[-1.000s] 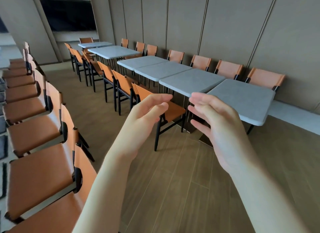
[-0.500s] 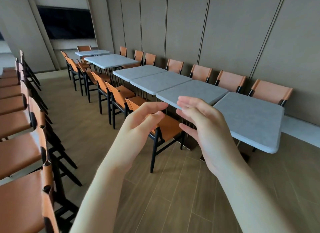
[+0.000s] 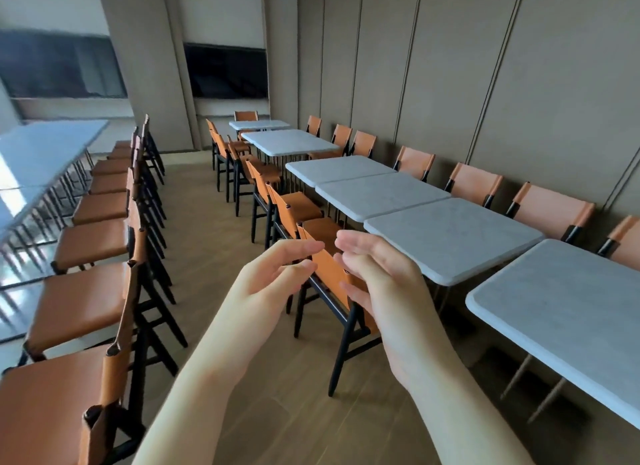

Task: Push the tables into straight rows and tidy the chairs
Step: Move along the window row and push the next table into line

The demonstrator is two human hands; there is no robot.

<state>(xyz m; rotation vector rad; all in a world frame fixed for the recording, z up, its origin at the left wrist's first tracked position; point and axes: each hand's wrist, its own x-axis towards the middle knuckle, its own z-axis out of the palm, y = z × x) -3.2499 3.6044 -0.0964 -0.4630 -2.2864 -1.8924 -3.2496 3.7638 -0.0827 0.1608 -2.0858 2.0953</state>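
Note:
A row of grey square tables runs from the near right table [image 3: 568,312] past the second table [image 3: 457,236] toward the back wall. Orange chairs with black legs line both sides. The nearest aisle chair [image 3: 329,274] stands at the second table, its backrest toward me. My left hand [image 3: 273,274] and my right hand [image 3: 377,277] are raised in front of me, either side of that backrest, fingers relaxed and holding nothing. I cannot tell whether they touch the backrest.
A second line of orange chairs [image 3: 90,236] runs along the left, backs to the aisle, at grey tables [image 3: 38,153] by the window. Wooden floor [image 3: 204,257] lies between the two lines. Dark wall screens [image 3: 225,71] hang at the far end.
The view has moved forward and turned left along the aisle. The nearest aisle chair is now right at my hands. Both hands keep their raised, relaxed pose.

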